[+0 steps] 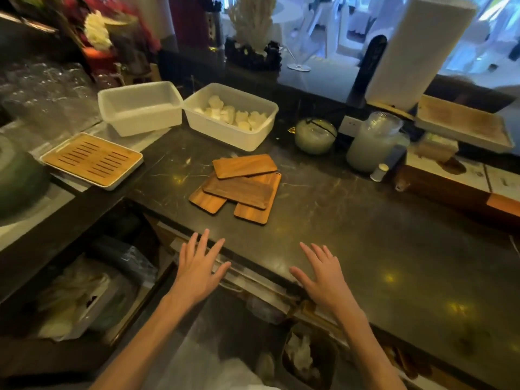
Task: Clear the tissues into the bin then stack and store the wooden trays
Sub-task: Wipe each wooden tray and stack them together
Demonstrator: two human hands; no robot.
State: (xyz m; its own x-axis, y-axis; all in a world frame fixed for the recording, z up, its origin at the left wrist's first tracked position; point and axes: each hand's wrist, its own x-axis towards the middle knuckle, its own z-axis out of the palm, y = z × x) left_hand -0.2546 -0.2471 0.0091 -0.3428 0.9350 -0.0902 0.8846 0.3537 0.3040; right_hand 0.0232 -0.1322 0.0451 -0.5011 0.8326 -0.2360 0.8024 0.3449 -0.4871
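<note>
Several flat wooden trays (239,187) lie in a loose, fanned pile in the middle of the dark stone counter (365,235). My left hand (197,266) hovers open over the counter's front edge, below and left of the pile. Over the counter to the pile's lower right, my right hand (323,280) is spread with nothing in it. A bin (306,358) with crumpled white tissue inside stands below the counter edge, under my right forearm.
Two white plastic tubs stand behind the trays: an empty one (140,106) and one (230,116) holding white rolled items. A slatted bamboo tray (91,160) sits at left. Jars (374,142), a paper towel roll (422,52) and a wooden box (450,178) crowd the right.
</note>
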